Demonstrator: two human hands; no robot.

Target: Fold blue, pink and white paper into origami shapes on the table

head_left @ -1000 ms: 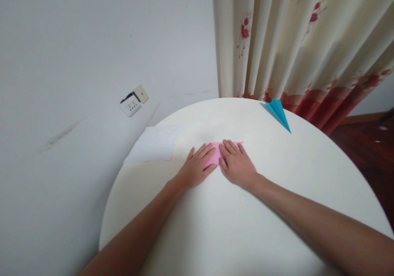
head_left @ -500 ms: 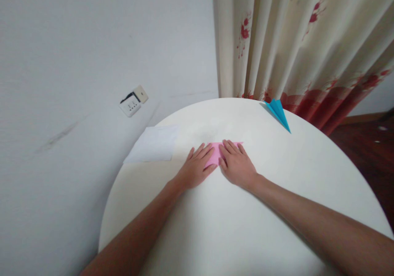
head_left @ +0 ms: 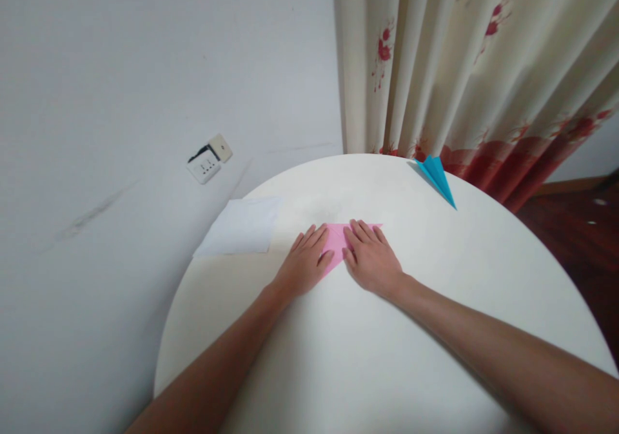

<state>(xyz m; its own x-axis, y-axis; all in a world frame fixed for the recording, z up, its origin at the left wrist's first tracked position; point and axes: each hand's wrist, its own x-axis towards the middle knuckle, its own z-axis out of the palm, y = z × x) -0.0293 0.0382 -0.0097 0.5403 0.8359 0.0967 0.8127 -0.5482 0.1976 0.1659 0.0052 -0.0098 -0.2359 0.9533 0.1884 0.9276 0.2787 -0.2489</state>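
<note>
Head view counts three papers on the round white table (head_left: 435, 331): one pink paper (head_left: 337, 240), one blue paper plane (head_left: 436, 176), one white sheet (head_left: 240, 227). Both my hands lie flat, palms down, fingers spread, gripping nothing. My left hand (head_left: 304, 265) covers the pink paper's left part and my right hand (head_left: 370, 257) its right part, so it shows between them, near the table's middle. It is thin, matte and creased, with a pointed corner showing past my right fingers. The blue plane is sharp-nosed, at the far rim.
</note>
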